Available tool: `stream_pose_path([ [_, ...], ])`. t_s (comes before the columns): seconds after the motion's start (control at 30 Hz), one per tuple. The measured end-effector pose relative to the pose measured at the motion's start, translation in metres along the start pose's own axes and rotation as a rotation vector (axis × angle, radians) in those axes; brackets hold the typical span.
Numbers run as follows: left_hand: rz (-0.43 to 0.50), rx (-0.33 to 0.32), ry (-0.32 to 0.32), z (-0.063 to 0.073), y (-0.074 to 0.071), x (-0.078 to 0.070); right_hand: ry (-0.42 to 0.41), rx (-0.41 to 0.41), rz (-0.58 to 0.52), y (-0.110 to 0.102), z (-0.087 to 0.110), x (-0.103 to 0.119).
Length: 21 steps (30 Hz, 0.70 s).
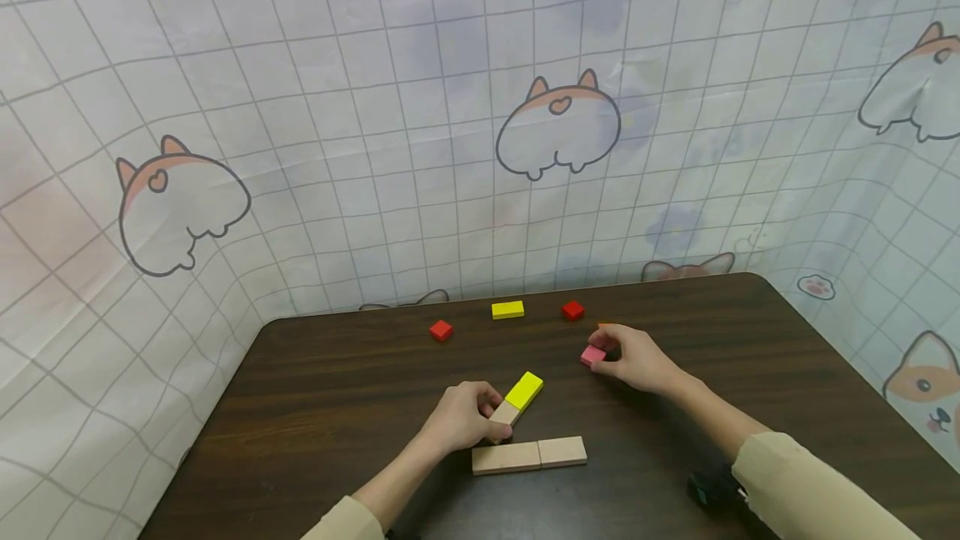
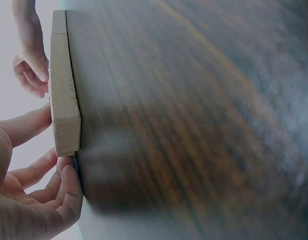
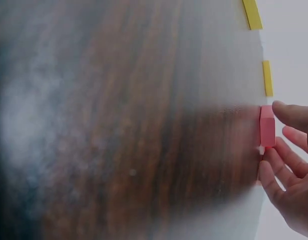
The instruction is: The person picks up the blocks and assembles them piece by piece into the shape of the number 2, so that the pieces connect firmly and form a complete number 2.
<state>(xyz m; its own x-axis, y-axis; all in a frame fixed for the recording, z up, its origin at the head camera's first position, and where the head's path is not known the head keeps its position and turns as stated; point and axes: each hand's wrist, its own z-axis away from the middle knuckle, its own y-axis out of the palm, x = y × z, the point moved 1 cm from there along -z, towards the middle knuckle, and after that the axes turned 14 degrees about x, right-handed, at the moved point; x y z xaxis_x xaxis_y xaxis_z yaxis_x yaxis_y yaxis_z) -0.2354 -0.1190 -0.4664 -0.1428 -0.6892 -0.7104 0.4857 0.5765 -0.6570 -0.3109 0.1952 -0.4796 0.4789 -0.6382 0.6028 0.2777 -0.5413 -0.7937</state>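
Note:
My left hand holds a plain wooden block between thumb and fingers, on the table. Against that block's far end lies a yellow block, the two forming a slanted line. Just nearer to me, two more plain wooden blocks lie end to end in a row; in the left wrist view this row hides part of the left hand's work. Farther right, my right hand pinches a small pink block, also seen as a pink block between thumb and fingers in the right wrist view.
Toward the table's back edge lie a red block, a yellow block and another red block. An orange piece shows partly behind the right hand. A patterned cloth hangs behind the dark wooden table.

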Motion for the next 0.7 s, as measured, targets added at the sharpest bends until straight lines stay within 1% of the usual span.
stream_pose_path([
  [0.43, 0.004, 0.002, 0.002, 0.0010, -0.0005, -0.0008, 0.032, 0.025, -0.020, -0.0003, 0.0010, -0.0014],
  [0.7, 0.009, 0.003, 0.000, 0.0009, -0.0008, -0.0011, 0.061, 0.032, -0.006, 0.0019, 0.0017, -0.0025],
])
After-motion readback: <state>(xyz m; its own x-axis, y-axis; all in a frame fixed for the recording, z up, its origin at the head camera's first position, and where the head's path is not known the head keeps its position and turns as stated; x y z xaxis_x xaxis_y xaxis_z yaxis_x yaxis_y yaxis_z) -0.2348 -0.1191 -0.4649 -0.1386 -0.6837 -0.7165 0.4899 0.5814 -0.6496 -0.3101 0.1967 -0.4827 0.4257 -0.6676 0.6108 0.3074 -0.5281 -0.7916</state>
